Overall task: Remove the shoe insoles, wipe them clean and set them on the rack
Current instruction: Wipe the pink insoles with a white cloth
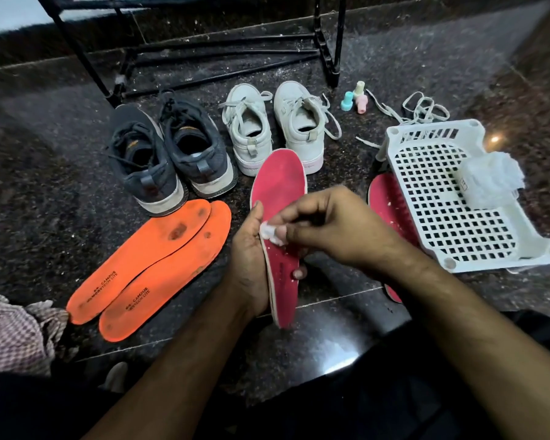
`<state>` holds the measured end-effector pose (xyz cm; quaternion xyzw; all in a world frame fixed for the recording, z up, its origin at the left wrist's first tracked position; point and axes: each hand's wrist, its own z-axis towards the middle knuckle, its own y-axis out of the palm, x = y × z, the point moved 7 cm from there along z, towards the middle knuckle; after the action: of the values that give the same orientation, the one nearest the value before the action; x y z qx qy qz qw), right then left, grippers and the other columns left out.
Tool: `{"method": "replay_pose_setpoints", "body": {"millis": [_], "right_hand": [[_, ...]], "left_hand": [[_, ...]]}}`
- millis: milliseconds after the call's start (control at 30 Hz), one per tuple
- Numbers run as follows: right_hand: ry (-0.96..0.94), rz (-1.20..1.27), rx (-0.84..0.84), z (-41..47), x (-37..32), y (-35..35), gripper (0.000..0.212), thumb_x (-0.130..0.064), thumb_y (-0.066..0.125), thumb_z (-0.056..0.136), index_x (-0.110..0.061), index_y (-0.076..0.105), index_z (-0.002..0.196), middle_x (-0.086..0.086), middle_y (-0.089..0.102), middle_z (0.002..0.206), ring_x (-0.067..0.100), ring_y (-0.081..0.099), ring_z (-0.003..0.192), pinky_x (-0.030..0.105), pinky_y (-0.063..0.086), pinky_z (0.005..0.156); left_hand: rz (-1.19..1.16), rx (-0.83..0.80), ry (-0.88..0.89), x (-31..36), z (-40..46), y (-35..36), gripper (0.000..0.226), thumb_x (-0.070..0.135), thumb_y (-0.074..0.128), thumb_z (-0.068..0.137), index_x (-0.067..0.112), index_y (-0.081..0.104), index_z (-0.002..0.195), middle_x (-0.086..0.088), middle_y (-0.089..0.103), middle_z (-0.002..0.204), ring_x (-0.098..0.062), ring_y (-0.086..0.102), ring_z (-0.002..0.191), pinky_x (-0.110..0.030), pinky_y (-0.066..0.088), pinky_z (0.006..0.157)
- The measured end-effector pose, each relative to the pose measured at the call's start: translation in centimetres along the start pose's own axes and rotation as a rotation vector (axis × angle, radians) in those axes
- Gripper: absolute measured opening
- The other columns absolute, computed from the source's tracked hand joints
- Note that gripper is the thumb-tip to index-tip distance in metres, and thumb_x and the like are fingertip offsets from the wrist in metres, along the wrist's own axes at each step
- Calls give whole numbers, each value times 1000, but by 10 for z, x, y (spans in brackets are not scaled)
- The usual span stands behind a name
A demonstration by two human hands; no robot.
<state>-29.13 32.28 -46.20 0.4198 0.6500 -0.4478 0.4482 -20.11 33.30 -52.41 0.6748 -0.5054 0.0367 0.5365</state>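
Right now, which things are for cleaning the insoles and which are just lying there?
For the job: red insole held by left hand; white wipe pinched by right hand; orange insoles; white rack.
Lying about: little bottles, loose laces, checked cloth.

A dark speckled stone floor (61, 173) carries everything. On it stand a pair of dark grey sneakers (169, 154) and, just to their right, a pair of white sneakers (277, 128). Two orange insoles (153, 268) lie overlapping in front. A white plastic rack (451, 217) rests partly over a red insole (391, 204), with loose laces (423, 109) and three small bottles (356, 96) beyond it.
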Motion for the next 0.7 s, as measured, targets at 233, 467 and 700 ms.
{"method": "replay_pose_setpoints", "body": {"millis": [233, 467, 700], "right_hand": [[-200, -523, 296, 10, -5, -36, 11, -25, 77, 86, -23, 78, 97, -6, 67, 94, 4, 62, 71, 28, 53, 76], [-261, -620, 300, 9, -16, -44, 11, -23, 75, 87, -26, 76, 97, -5, 67, 96, 9, 64, 86, 24, 50, 82], [-274, -826, 502, 9, -18, -56, 13, -19, 68, 89, -19, 74, 101, 5, 60, 97, 23, 64, 83, 38, 53, 76]], "left_hand": [[122, -34, -66, -9, -2, 5, 56, 55, 31, 101, 15, 70, 104, -10, 64, 86, -23, 50, 61, -26, 37, 43], [201, 3, -136, -13, -6, 10, 50, 37, 30, 102, 2, 63, 112, -21, 72, 90, -29, 66, 54, -32, 49, 42], [283, 55, -146, -16, -2, 2, 53, 41, 35, 100, 1, 67, 111, -11, 72, 87, -22, 54, 59, -28, 41, 44]]}}
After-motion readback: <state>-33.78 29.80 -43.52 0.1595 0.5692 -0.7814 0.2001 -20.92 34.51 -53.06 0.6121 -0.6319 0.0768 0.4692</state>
